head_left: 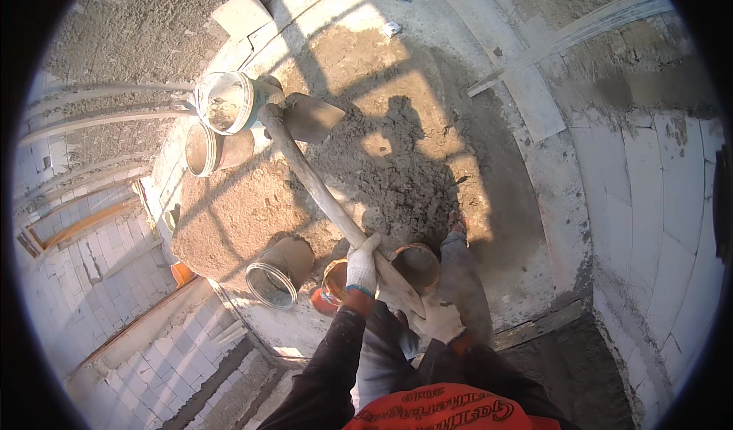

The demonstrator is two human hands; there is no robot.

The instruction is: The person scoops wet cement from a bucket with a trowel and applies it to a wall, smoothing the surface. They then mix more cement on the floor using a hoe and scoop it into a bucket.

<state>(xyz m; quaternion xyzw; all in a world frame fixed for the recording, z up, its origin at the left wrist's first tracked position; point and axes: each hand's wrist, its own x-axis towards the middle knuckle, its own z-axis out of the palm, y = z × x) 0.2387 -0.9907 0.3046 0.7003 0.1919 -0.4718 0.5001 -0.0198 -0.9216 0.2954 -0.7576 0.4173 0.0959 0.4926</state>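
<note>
Head view: the long-handled tool (317, 190) lies across the middle of the frame, with its long axis going slantwise from the upper left down to the lower centre. Its flat blade (311, 119) is at the far end, a little above and to the left of the centre, and it points to the right; whether it is a hoe or a shovel, I cannot tell with certainty.

The left hand (363, 266), in a white glove, is clamped around the lower part of the handle. From this hand, the blade lies upward and to the left, along the handle. The right hand (441, 319), also gloved, is at the butt end, lower and more to the right. So the left hand is the nearer one to the blade. How the right fingers are closed, I cannot tell.

The dark wet mix (397, 182) spreads at the centre, to the right of the handle and below the blade. To the left of the blade is a pale bucket (225, 102). Another bucket (282, 273) lies on its side in the lower left, apart from the handle.
</note>
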